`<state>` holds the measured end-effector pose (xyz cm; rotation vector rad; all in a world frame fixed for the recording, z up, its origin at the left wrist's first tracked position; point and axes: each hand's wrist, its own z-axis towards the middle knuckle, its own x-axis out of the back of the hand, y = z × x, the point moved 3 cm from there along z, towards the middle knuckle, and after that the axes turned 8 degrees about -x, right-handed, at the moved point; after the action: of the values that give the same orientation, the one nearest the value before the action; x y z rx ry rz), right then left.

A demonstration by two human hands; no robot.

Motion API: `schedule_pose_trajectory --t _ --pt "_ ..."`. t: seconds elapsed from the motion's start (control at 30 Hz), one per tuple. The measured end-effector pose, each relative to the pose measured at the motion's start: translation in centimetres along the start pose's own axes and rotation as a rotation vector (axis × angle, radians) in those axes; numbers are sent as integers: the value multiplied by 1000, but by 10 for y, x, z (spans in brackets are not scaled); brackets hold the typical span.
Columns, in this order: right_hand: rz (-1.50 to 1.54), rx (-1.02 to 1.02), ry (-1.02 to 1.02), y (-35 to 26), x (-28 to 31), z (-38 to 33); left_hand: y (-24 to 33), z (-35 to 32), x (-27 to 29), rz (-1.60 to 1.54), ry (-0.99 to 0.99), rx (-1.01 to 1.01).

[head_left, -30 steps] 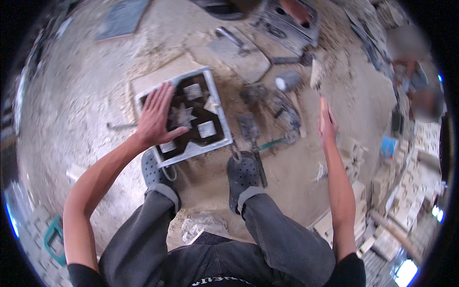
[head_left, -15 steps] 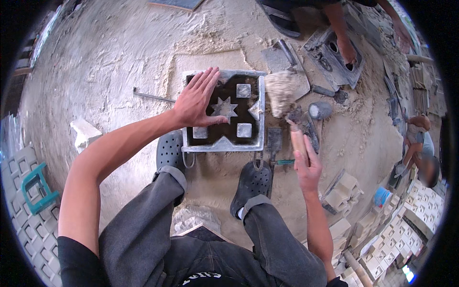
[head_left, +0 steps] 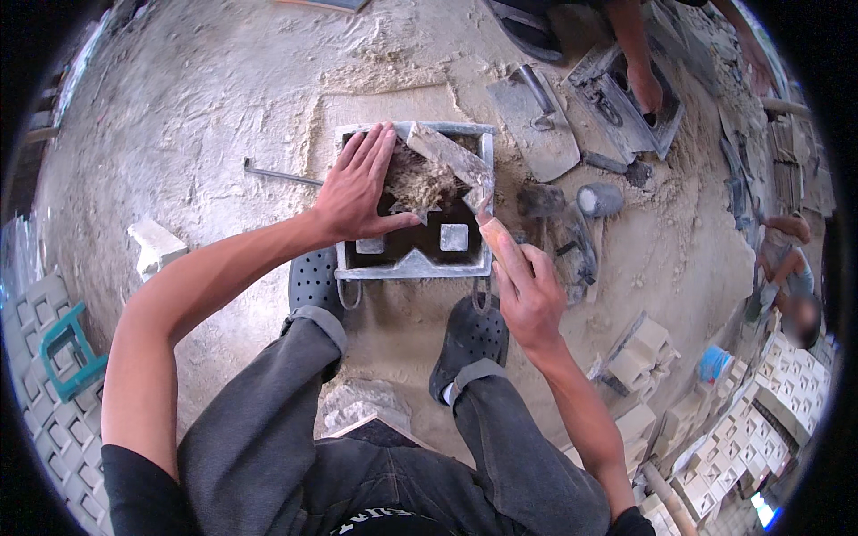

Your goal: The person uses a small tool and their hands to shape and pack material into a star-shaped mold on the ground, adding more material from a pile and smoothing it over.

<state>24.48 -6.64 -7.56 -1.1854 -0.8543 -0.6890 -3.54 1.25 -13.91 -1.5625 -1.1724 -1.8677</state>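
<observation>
A square metal mould (head_left: 407, 271) with raised blocks and a star shape inside lies on the ground between my feet. My left hand (head_left: 357, 192) rests open across its left side, fingers stretched toward the far rim and thumb pointing inward. My right hand (head_left: 534, 299) grips the wooden handle of a trowel (head_left: 451, 159). The trowel's blade is tipped on edge over the mould's far right part. Loose, damp sandy mix (head_left: 418, 183) lies beneath the blade, over the mould's far middle, hiding part of the star.
Beyond the mould to the right lie a flat shovel blade (head_left: 534, 134) and a mallet (head_left: 599, 202). A co-worker's hand (head_left: 645, 89) reaches into another mould (head_left: 617, 107). Cast blocks (head_left: 643, 357) stand at right; a pale chunk (head_left: 156, 250) and teal stool (head_left: 71, 353) are at left.
My right hand has swung the loaded trowel left, from beside the mould to above it, and tipped it. Sandy mix has dropped into the mould. My left hand stays on the mould.
</observation>
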Motion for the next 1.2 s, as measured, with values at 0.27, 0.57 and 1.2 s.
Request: schedule_pose_trajectory --t 0.27,0.57,1.2 --pt "36 -21 113 17 8 8 44 -18 -13 3 -224 -483" --pt "56 -521 209 133 34 -77 22 31 -3 37 -162 -245" --pt "392 -1729 756 515 105 -121 42 18 -25 78 -442 -378"
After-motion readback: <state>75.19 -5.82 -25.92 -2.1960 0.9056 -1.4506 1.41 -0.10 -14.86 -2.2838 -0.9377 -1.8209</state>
